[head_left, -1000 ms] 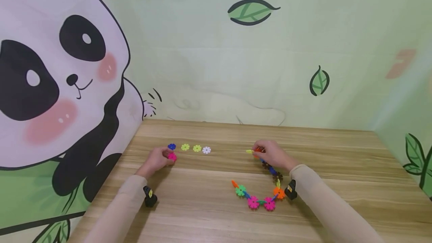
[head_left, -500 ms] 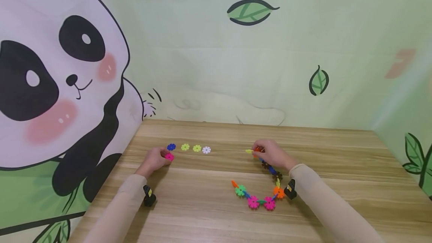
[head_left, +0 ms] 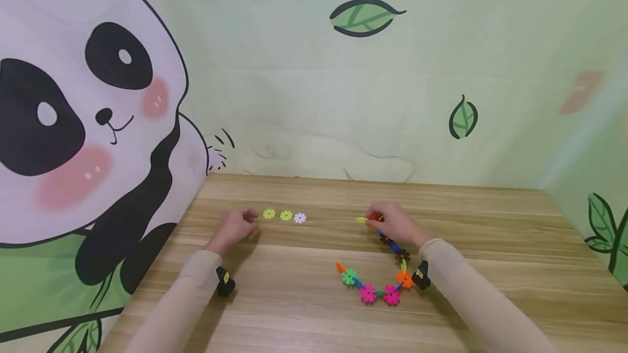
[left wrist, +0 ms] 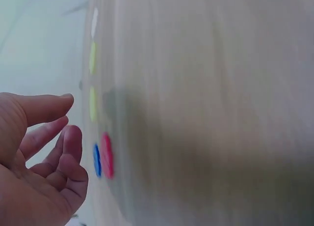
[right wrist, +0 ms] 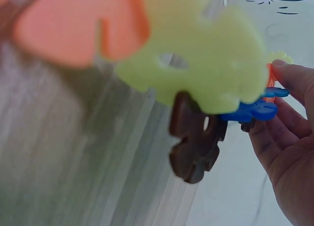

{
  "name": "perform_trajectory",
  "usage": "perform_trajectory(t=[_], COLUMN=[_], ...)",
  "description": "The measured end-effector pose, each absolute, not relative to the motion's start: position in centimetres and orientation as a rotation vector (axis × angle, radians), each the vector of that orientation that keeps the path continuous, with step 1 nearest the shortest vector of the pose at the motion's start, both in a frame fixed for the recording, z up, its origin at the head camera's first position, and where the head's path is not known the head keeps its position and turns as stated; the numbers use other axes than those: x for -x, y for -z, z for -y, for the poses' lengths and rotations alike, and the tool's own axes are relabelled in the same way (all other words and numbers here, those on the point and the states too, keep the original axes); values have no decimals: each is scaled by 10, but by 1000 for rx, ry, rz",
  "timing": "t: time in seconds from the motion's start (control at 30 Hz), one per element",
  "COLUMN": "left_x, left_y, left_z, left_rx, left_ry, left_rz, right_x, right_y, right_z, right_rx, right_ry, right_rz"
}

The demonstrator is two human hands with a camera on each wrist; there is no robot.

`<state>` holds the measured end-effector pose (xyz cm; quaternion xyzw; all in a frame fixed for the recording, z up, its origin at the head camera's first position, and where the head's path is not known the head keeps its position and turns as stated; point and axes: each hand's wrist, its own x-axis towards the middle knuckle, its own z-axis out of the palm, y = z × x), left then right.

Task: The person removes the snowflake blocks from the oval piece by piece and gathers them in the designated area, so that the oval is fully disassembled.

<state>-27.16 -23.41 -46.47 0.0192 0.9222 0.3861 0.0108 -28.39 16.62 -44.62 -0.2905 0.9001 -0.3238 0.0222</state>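
Note:
My left hand point(head_left: 236, 227) hovers over the left of the table with nothing between its thumb and loosely bent fingers. In the left wrist view a pink snowflake disc point(left wrist: 108, 156) and a blue snowflake disc point(left wrist: 97, 160) lie side by side on the tabletop, apart from the fingers; in the head view the hand hides both. My right hand point(head_left: 396, 224) pinches an orange disc near the far end of a chain of interlocked snowflake discs point(head_left: 392, 295), where a yellow disc point(head_left: 361, 220) sticks out leftward. From there the chain curves toward me, ending in an orange disc point(head_left: 340, 267).
Two yellow discs point(head_left: 286, 215) and a white disc point(head_left: 300, 218) lie flat in a row right of my left hand. The wooden table point(head_left: 294, 315) meets a fabric backdrop point(head_left: 294, 97) at its back edge. Wrist cameras point(head_left: 225, 282) sit on both sleeves.
My left hand has let go of the pink disc and lifted slightly, moving right and away from me. The right hand keeps its pinch, and the chain stays in place.

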Motion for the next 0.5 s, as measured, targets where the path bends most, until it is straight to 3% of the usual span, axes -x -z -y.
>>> perform_trajectory(t=[0.5], left_x=[283], left_y=[456], left_z=[160], left_rx=[-291], left_ry=[-1326], left_rz=[-2795], right_x=[285], right_y=[447], right_z=[-163], right_rx=[919], right_ry=[1022], right_rz=[-2773])
